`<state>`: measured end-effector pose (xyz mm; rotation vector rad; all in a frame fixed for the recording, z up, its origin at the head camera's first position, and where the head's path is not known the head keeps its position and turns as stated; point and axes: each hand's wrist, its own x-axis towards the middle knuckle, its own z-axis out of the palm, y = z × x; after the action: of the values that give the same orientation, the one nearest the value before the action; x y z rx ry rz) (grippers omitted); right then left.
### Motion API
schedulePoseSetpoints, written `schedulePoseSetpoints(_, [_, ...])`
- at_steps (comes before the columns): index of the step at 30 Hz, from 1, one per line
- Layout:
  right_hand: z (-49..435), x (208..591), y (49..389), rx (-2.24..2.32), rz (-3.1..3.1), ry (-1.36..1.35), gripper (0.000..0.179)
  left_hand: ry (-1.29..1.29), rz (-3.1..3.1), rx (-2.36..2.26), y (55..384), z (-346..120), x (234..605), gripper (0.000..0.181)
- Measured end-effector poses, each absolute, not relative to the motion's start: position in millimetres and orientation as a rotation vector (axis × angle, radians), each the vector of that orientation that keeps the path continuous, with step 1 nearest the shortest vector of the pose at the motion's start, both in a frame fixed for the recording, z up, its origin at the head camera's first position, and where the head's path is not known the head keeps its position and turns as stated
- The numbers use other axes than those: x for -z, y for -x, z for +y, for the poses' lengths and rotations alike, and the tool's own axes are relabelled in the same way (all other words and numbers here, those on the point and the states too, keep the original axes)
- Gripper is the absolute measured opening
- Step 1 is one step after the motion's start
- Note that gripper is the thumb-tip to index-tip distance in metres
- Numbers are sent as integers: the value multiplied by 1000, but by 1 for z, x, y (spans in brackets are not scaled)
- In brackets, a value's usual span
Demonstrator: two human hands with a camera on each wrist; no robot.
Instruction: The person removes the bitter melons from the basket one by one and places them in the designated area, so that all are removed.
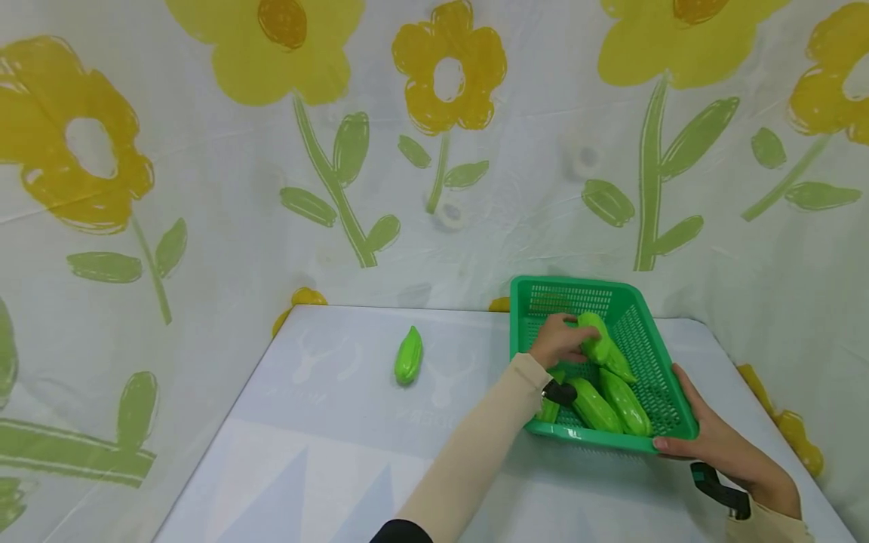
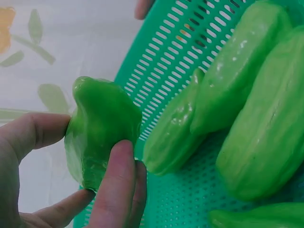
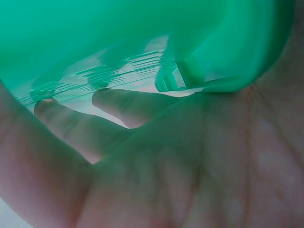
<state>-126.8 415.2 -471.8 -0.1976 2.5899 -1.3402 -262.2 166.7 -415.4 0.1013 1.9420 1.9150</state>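
Note:
A green plastic basket (image 1: 668,377) with slotted walls stands at the right of the table. Over it, my left hand (image 1: 560,338) pinches a shiny green ridged vegetable (image 2: 102,126) between thumb and fingers. Several similar vegetables (image 1: 624,403) lie in the basket below; their exact kind is unclear. At the basket's front right corner, my right hand (image 1: 716,445) holds on, with the thumb at the front rim and fingers along the right side. The right wrist view has its palm and fingers (image 3: 137,107) close against the green plastic.
One more green ridged vegetable (image 1: 409,356) lies alone on the white table (image 1: 326,422), left of the basket. A white curtain with yellow flowers (image 1: 448,68) hangs behind and beside the table. Dark wrist straps (image 1: 560,394) are worn on both arms.

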Motion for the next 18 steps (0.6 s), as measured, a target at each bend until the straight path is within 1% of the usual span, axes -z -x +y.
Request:
schedulePoseSetpoints(9, [416, 472, 127, 1327, 2620, 229, 120, -145, 1816, -1944, 268, 159, 415, 66])
schedulePoseSetpoints(18, [417, 473, 126, 1337, 2615, 245, 119, -176, 1802, -1926, 270, 150, 410, 62])
